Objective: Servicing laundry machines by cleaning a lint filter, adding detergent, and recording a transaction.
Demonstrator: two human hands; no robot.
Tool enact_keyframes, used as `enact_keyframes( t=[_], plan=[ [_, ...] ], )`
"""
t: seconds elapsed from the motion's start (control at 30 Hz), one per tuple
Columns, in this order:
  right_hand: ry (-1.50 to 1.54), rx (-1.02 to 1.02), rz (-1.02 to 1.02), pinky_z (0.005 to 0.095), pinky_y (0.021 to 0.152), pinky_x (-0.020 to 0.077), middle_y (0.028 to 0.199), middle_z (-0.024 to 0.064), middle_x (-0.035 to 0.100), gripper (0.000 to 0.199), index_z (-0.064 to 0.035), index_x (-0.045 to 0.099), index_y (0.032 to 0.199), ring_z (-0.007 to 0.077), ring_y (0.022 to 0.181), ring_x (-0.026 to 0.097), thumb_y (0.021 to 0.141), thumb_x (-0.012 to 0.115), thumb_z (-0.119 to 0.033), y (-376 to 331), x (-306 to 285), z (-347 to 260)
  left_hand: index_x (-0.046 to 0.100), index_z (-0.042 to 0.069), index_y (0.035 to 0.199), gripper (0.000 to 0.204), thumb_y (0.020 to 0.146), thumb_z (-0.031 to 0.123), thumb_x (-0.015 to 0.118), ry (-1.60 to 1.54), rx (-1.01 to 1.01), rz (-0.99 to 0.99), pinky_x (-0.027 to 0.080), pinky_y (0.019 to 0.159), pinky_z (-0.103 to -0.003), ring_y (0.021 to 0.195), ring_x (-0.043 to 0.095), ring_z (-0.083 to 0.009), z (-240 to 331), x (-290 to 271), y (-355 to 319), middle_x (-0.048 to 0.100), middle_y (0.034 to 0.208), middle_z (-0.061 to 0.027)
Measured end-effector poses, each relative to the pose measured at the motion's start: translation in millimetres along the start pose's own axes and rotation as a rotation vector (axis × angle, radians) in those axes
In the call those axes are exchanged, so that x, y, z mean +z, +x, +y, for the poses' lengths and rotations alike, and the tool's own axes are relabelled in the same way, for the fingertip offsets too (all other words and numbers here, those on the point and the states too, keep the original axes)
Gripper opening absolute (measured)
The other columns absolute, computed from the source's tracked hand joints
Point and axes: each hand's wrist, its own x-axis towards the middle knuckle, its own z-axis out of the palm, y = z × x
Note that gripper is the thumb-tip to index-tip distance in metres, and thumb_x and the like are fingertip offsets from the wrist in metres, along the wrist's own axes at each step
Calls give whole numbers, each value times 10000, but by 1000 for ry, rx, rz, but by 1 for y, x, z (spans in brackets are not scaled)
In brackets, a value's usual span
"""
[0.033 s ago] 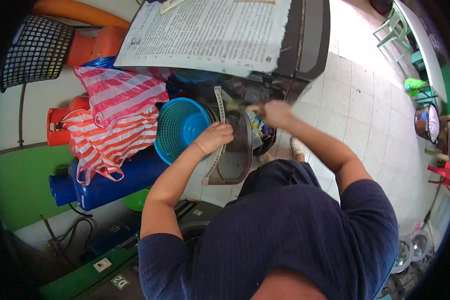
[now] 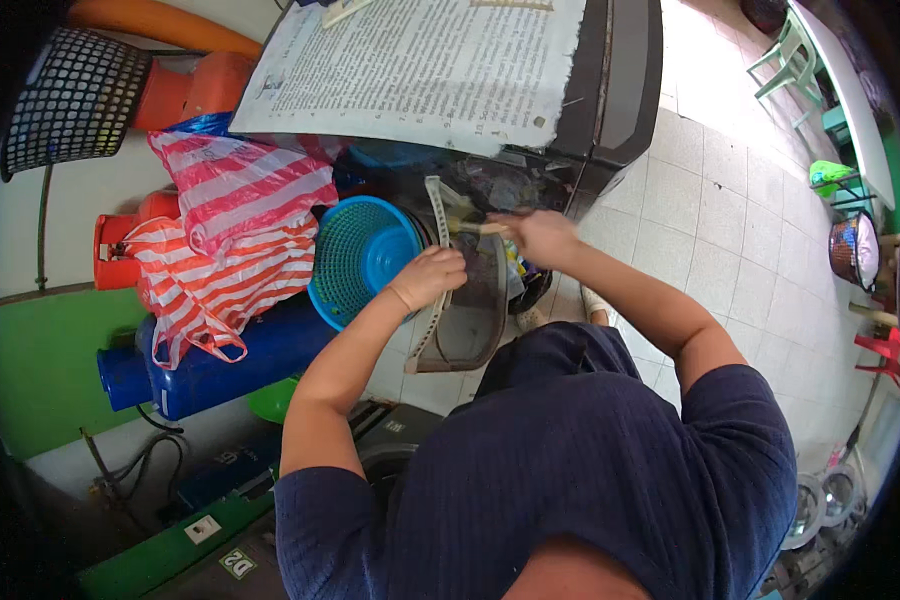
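Observation:
My left hand is closed on the pale rim of a dryer lint screen, a grey mesh panel with a curved frame. It hangs in front of my body, beside nested blue plastic baskets. A light-handled brush is in my closed right hand; its head lies over the upper mesh and is blurred, so I cannot tell whether it touches. Below my right hand, a dark bag of colourful wrappers is partly hidden behind the screen.
A dark machine with a printed sheet on top stands ahead. Striped plastic bags lie at left over blue cylinders. Pale floor tiles extend right toward a white table and green chair.
My right hand has moved slightly left and down, carrying the brush from the screen's right edge across its upper mesh. My left hand stays on the rim.

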Motion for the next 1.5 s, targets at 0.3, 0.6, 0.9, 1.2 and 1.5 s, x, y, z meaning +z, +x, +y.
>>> enact_keyframes(
  t=[0.3, 0.6, 0.9, 1.2, 1.5],
  plan=[
    [125, -159, -397, 459, 717, 516, 912, 176, 668, 307, -188, 642, 1125, 349, 843, 648, 840, 542, -239, -45, 72, 12, 563, 121, 785, 70, 724, 149, 543, 135, -209, 204, 415, 868, -355, 1064, 526, -218, -19, -3, -1, 566, 927, -24],
    [309, -79, -407, 431, 731, 503, 918, 177, 669, 274, -91, 666, 1047, 357, 855, 643, 844, 543, -229, -55, 48, -8, 543, 128, 800, 78, 724, 124, 562, 182, -299, 195, 396, 883, -384, 1050, 527, -229, -20, 7, 4, 545, 919, -33],
    [354, 314, 59, 481, 709, 510, 902, 195, 667, 429, -135, 420, 1340, 414, 804, 638, 921, 477, -208, -63, 94, 63, 593, 6, 957, 306, 917, 299, 516, -160, -1108, 103, 413, 896, -470, 998, 578, -375, 23, 11, -32, 625, 996, -206],
    [98, -70, -113, 470, 656, 524, 954, 154, 659, 404, -308, 515, 1276, 370, 770, 653, 890, 484, -194, 4, 3, -15, 548, -121, 1106, 745, 985, 531, 209, -755, -1479, 990, 399, 926, -414, 1074, 542, -413, 49, 51, -13, 579, 1107, -313],
    [197, -263, -337, 492, 770, 491, 940, 215, 646, 291, -203, 585, 1176, 362, 877, 639, 902, 489, -217, -18, -12, 44, 515, -102, 1189, 692, 994, 511, 258, -1034, -1471, 1610, 404, 899, -321, 995, 519, -203, 100, 12, 32, 581, 1110, -144]
  ],
)
